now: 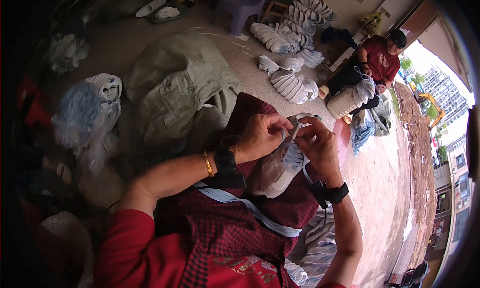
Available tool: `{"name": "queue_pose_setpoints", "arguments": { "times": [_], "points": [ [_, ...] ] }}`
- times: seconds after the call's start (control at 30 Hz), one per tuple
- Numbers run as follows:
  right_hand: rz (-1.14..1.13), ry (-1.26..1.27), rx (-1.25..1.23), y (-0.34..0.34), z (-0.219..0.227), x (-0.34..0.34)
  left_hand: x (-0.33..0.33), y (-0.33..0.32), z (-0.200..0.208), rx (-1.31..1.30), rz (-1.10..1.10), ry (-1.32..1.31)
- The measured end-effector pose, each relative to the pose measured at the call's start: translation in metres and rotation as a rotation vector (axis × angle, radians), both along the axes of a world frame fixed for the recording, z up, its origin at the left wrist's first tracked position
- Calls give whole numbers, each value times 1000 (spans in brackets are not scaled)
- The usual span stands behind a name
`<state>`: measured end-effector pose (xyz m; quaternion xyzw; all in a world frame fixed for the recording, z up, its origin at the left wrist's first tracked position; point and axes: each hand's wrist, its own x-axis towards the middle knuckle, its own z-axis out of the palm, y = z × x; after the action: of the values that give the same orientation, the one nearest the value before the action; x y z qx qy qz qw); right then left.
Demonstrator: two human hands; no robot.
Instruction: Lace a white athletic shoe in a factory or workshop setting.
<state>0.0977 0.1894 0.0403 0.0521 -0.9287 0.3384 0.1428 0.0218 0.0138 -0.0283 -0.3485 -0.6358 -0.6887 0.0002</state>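
Note:
A whitish sneaker (274,175) rests on my lap over a dark red checked apron (220,215), its toe toward me. Pale blue lacing (291,157) crosses its front. Beside the upper eyelets, my left hand (260,137) is closed, pinching a loop of the shoelace (283,135) between thumb and fingers. My right hand (321,147) is closed too, thumb and forefinger pinched at the top of the lacing. A length of lace hangs below that hand. Its fingers partly hide what they grip, which looks like lace. A bundle of light blue laces (250,210) lies across my lap.
A large woven sack (182,83) with pale shoes at its mouth stands at left, near bagged shoes (106,90). Shoe rows (290,85) line the floor ahead. A person (377,63) sits at right, handling shoes. A purple stool (242,8) stands far back.

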Motion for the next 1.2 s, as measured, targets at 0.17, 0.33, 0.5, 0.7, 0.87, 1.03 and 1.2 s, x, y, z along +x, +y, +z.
{"name": "queue_pose_setpoints", "arguments": {
  "times": [0.17, 0.33, 0.5, 0.7, 0.87, 1.03, 1.2],
  "points": [
    [-13, -54, -80, -1, -2, -1, 9, -4, -1, 2, 77, 107],
    [-40, -112, -10, -6, 10, -4, 11, 2, -5, 21, 100, 82],
    [-51, -237, -116, -1, 11, -9, 5, 2, -5, 25, 97, 77],
    [-47, -161, 26, -10, 12, -7, 4, 6, 5, 9, 97, 204],
    [-23, -106, 8, -9, 8, -8, -18, 2, 12, -123, -120, -15],
    [28, 30, 142, -14, -1, -14, -22, -4, 16, -241, -141, -31],
    [125, 136, 522, 23, 9, 4, -19, -7, 17, -84, -9, 128]
  ]
}}
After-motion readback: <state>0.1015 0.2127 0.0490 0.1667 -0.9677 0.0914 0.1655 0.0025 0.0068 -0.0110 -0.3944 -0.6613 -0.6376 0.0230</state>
